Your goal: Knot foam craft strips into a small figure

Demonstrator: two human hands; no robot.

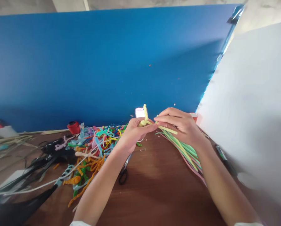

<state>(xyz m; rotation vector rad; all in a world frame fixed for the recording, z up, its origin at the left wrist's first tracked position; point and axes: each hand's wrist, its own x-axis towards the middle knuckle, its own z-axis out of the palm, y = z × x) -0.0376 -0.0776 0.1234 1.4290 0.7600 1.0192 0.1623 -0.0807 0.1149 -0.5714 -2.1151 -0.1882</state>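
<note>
Near the middle of the view, my left hand is closed on a twisted yellow pipe cleaner, one end of which sticks up above the thumb. Close on its right, my right hand pinches the same yellow stem, or a length joined to it, with the fingertips. A straight yellow piece runs out under the right-hand fingers. Where the pieces meet is partly hidden by the fingers. Below the right hand lies a bundle of green, yellow and pink pipe cleaners.
A heap of colourful bent pipe cleaners covers the table's left side. Black-handled scissors lie below my left hand. A lit phone leans against the blue panel. A white cable crosses the left; a marker lies right.
</note>
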